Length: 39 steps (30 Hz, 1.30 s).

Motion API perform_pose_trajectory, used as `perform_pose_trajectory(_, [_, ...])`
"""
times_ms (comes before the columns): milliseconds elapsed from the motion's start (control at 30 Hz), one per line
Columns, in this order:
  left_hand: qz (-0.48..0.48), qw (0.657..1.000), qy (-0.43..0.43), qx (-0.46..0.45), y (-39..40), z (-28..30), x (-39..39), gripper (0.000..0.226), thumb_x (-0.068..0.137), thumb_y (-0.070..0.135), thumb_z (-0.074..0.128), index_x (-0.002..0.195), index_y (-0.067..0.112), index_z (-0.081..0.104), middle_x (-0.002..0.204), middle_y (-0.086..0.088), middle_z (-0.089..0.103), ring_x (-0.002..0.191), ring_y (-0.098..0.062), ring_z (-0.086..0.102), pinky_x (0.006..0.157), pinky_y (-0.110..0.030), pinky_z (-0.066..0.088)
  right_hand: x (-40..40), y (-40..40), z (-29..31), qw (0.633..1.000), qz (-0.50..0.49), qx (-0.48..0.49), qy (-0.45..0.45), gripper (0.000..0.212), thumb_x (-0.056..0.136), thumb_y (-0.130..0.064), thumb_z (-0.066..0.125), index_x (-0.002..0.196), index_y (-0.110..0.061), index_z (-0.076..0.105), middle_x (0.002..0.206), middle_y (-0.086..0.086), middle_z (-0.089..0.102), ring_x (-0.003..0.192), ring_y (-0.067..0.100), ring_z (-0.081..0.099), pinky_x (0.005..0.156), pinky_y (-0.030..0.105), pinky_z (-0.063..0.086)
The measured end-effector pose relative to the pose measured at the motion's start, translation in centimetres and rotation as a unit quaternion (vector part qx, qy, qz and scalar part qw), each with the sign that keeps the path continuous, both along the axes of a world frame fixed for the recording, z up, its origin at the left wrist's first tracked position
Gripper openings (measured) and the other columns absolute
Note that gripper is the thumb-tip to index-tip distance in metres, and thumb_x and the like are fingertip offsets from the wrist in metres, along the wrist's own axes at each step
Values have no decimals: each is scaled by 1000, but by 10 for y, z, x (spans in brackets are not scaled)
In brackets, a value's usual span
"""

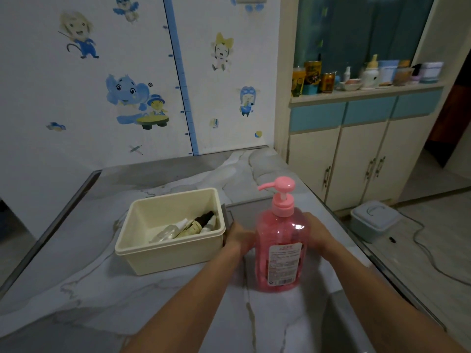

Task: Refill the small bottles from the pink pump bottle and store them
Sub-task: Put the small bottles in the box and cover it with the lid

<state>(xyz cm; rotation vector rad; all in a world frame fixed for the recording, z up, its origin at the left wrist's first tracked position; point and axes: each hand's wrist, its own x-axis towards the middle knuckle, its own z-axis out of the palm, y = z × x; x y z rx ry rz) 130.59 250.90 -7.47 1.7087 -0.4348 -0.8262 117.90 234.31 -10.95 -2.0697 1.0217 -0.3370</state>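
The pink pump bottle (280, 253) stands upright on the marble-patterned table (127, 296), right of centre. My left hand (238, 238) presses its left side and my right hand (317, 234) its right side, with the fingers curled behind it. To the left sits a cream plastic box (168, 253). Three small bottles lie inside it: a clear spray bottle (167, 233), a dark brown bottle (198, 222) and a small white one (210, 224).
A flat grey panel (244, 212) lies on the table behind the pink bottle, touching the box's right side. The table's right edge (377, 263) runs close by my right arm. On the floor beyond stand a pale blue lidded bin (373, 220), a cable and a cabinet.
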Motion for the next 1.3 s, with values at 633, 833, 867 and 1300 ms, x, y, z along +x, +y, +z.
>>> perform_pose_trajectory(633, [21, 990, 134, -48, 19, 64, -18, 57, 83, 14, 55, 138, 8, 44, 120, -23, 61, 89, -33, 66, 83, -44, 55, -54, 43, 123, 976, -188, -27, -105, 26, 78, -6, 69, 103, -2, 66, 100, 14, 67, 87, 24, 59, 73, 31, 47])
perform_pose_trajectory(833, [-10, 998, 18, -52, 25, 98, -10, 65, 79, -21, 43, 137, 8, 44, 114, -21, 62, 92, -32, 64, 69, -39, 56, -60, 43, 160, 980, -182, -44, -72, 39, 79, -5, 69, 114, 7, 57, 114, 23, 62, 106, 35, 58, 93, 46, 47])
perform_pose_trajectory(867, [-16, 999, -7, -48, 25, 105, -7, 65, 76, -23, 43, 132, 8, 48, 115, -19, 61, 98, -34, 62, 66, -38, 57, -59, 44, 167, 981, -174, -55, -64, 41, 79, -5, 69, 114, 9, 56, 116, 24, 61, 108, 36, 57, 95, 47, 46])
perform_pose_trajectory(1300, [-4, 990, -138, -19, 80, 196, 46, 36, 81, -20, 48, 104, 3, 63, 99, -6, 55, 112, -31, 53, 99, -36, 43, -25, 88, 265, 988, -62, -108, -96, 41, 74, -13, 75, 108, 7, 63, 112, 26, 63, 105, 36, 59, 96, 50, 47])
